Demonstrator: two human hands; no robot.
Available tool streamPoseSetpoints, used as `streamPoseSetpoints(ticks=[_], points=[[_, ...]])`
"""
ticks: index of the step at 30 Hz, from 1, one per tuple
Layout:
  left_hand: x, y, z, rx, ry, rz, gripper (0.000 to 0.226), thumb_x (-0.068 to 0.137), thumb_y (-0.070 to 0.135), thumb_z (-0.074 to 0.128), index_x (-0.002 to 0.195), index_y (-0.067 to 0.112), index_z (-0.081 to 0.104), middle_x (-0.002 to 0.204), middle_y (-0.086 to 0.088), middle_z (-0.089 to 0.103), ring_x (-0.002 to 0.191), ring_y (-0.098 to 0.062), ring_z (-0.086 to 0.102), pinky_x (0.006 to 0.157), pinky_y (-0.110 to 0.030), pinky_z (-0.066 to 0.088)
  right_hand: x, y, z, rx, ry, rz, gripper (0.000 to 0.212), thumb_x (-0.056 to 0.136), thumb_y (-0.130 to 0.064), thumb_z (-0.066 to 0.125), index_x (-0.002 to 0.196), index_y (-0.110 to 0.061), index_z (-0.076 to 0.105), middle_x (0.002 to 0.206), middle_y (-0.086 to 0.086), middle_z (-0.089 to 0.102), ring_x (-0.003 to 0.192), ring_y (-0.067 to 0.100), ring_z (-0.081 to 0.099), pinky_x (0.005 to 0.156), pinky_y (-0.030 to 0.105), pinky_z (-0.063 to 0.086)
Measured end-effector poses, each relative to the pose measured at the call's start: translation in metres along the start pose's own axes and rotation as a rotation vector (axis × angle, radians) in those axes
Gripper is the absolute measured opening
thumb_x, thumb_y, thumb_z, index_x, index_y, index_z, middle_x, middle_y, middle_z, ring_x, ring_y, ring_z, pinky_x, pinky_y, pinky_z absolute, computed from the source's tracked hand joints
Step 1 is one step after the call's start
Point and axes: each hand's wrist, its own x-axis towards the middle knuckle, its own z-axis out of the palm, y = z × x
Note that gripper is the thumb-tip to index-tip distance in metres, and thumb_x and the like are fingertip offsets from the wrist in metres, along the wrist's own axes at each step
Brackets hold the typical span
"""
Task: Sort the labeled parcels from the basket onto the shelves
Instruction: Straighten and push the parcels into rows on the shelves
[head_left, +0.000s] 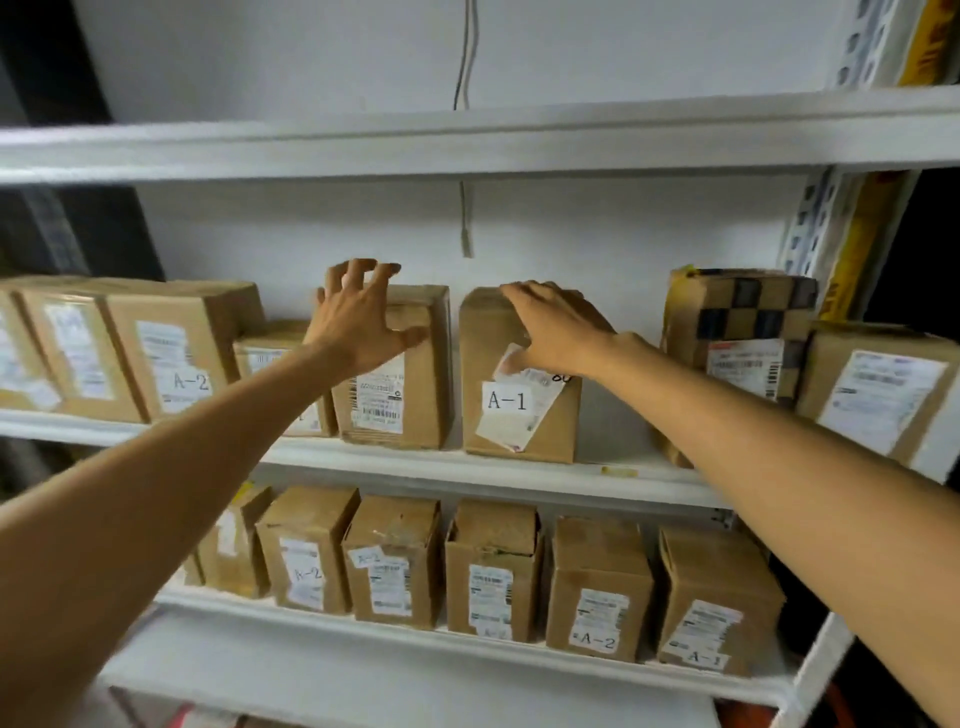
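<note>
On the middle shelf (519, 475) stand two upright cardboard parcels side by side. My right hand (558, 327) lies on the top front of the parcel labelled A-1 (524, 415), fingers curled over its upper edge and thumb on its label. My left hand (358, 317) hovers with fingers spread in front of the neighbouring parcel (410, 405), which carries a barcode label; whether it touches the box I cannot tell. No basket is in view.
More labelled boxes fill the middle shelf at left (171, 353) and right (878, 389). A row of several parcels (493, 571) marked A-2 and A-1 stands on the shelf below. The top shelf (467, 140) holds nothing visible. A gap lies right of the A-1 parcel.
</note>
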Motion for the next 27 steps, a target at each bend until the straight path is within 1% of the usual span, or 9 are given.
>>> streamPoseSetpoints(ticks=[1, 3, 5, 8, 14, 16, 20, 23, 27], points=[[0.003, -0.014, 0.001, 0.018, -0.083, -0.003, 0.086, 0.077, 0.056, 0.068, 0.148, 0.029, 0.027, 0.152, -0.009, 0.024, 0.141, -0.036, 0.015, 0.109, -0.059, 0.023, 0.003, -0.003, 0.001, 0.031, -0.021, 0.019, 0.081, 0.082, -0.019, 0.074, 0.149, -0.014, 0.027, 0.148, 0.008, 0.035, 0.136, 0.025, 0.033, 0.107, 0.036, 0.032], [0.008, -0.032, 0.006, 0.050, -0.176, 0.039, 0.083, 0.076, 0.054, 0.071, 0.145, 0.035, 0.030, 0.147, -0.011, 0.031, 0.135, -0.037, 0.023, 0.108, -0.056, 0.026, 0.005, -0.004, 0.003, 0.042, 0.001, 0.044, 0.074, 0.084, -0.004, 0.067, 0.148, -0.018, 0.031, 0.144, 0.008, 0.039, 0.132, 0.024, 0.036, 0.104, 0.033, 0.035], [0.013, -0.039, 0.012, 0.031, -0.113, 0.122, 0.072, 0.076, 0.048, 0.073, 0.139, 0.034, 0.041, 0.131, -0.011, 0.043, 0.121, -0.033, 0.035, 0.102, -0.043, 0.027, 0.004, -0.002, 0.003, -0.044, 0.061, 0.051, 0.071, 0.082, -0.006, 0.069, 0.144, -0.021, 0.037, 0.136, 0.005, 0.048, 0.124, 0.023, 0.045, 0.100, 0.036, 0.041], [0.019, -0.036, 0.018, -0.007, -0.018, 0.188, 0.066, 0.074, 0.049, 0.073, 0.133, 0.034, 0.050, 0.120, -0.008, 0.048, 0.113, -0.032, 0.039, 0.097, -0.040, 0.029, 0.004, 0.002, 0.007, -0.093, 0.094, 0.054, 0.072, 0.079, -0.010, 0.073, 0.142, -0.023, 0.040, 0.130, 0.003, 0.054, 0.114, 0.022, 0.052, 0.096, 0.037, 0.046], [0.014, -0.018, 0.021, -0.099, 0.033, 0.133, 0.063, 0.074, 0.046, 0.074, 0.131, 0.031, 0.052, 0.117, -0.005, 0.048, 0.115, -0.033, 0.034, 0.077, -0.041, 0.046, -0.001, 0.001, 0.009, -0.070, 0.122, 0.063, 0.072, 0.079, -0.003, 0.071, 0.143, -0.018, 0.041, 0.132, 0.007, 0.053, 0.112, 0.025, 0.053, 0.097, 0.038, 0.046], [0.014, -0.011, 0.022, -0.110, 0.040, 0.129, 0.061, 0.074, 0.046, 0.074, 0.129, 0.029, 0.053, 0.116, -0.005, 0.049, 0.115, -0.033, 0.034, 0.074, -0.041, 0.047, -0.004, 0.006, 0.007, -0.094, 0.120, 0.061, 0.073, 0.079, -0.001, 0.071, 0.143, -0.017, 0.041, 0.134, 0.008, 0.053, 0.115, 0.026, 0.052, 0.098, 0.041, 0.045], [0.018, 0.006, 0.025, -0.133, 0.028, 0.120, 0.059, 0.074, 0.045, 0.075, 0.126, 0.027, 0.054, 0.118, -0.004, 0.048, 0.116, -0.032, 0.034, 0.077, -0.042, 0.049, -0.013, 0.019, 0.003, -0.105, 0.110, 0.076, 0.076, 0.079, 0.003, 0.070, 0.145, -0.018, 0.039, 0.140, 0.008, 0.049, 0.122, 0.027, 0.049, 0.100, 0.041, 0.045], [0.020, 0.023, 0.029, -0.147, 0.032, 0.117, 0.058, 0.075, 0.044, 0.075, 0.126, 0.027, 0.054, 0.119, -0.004, 0.048, 0.117, -0.032, 0.033, 0.075, -0.038, 0.045, -0.021, 0.028, -0.003, -0.145, 0.106, 0.082, 0.075, 0.080, 0.004, 0.068, 0.145, -0.016, 0.037, 0.143, 0.010, 0.048, 0.124, 0.028, 0.051, 0.101, 0.040, 0.045], [0.022, 0.047, 0.035, -0.204, 0.033, 0.112, 0.058, 0.073, 0.043, 0.077, 0.125, 0.027, 0.055, 0.116, -0.003, 0.048, 0.117, -0.031, 0.033, 0.069, -0.035, 0.040, -0.036, 0.040, -0.012, -0.202, 0.087, 0.082, 0.068, 0.084, 0.005, 0.063, 0.144, -0.011, 0.037, 0.138, 0.014, 0.051, 0.105, 0.021, 0.063, 0.085, 0.029, 0.050]])
